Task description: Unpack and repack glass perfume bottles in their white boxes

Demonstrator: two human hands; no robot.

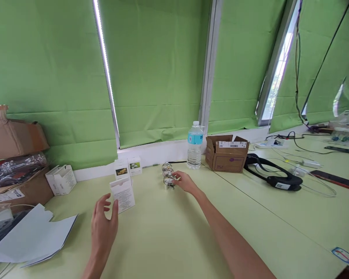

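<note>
My left hand hangs open above the table, thumb and fingers apart, with nothing in it. Just beyond it a small white box with printed text stands upright, its top flap raised. My right hand reaches forward, with thumb and fingertips closed on the side of a shiny silver metal piece. This piece is the nearest of a short row of similar round, shiny metal pieces. Their exact kind is too small to make out. Behind the white box stand two more small white boxes with pictures on them.
A water bottle and an open cardboard box stand at the back. To their right lies a black headset among cables. Folded white card, white cartons and stacked cardboard boxes occupy the left.
</note>
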